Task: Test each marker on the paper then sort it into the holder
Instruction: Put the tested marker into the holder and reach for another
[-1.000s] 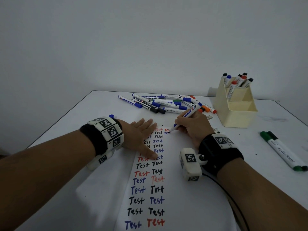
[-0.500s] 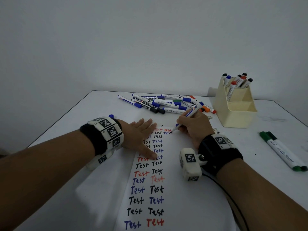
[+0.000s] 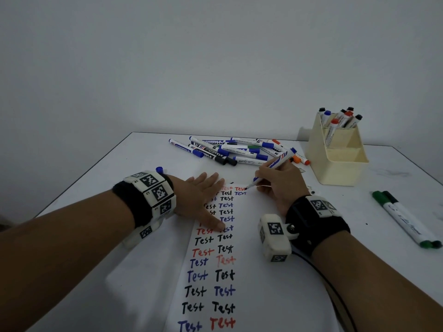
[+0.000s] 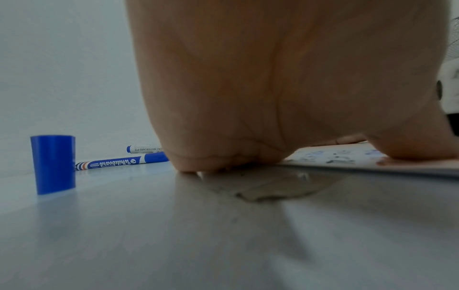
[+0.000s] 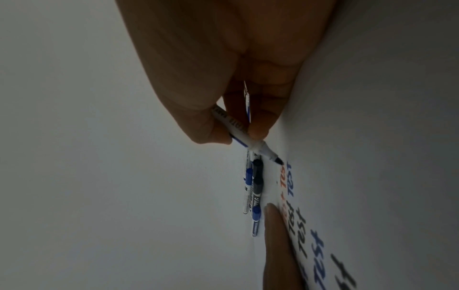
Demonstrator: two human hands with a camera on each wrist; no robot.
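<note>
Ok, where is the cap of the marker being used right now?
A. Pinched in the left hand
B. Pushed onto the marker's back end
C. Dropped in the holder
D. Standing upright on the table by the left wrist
D: the blue cap stands upright on the table beside the left hand, which lies flat on the paper.

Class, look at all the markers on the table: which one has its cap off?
The blue-banded white marker gripped in the right hand: its bare tip meets the paper, while every other marker is capped.

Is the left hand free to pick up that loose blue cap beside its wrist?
Probably yes: the left hand lies flat on the paper, holding nothing, and the blue cap stands unobstructed on the table.
</note>
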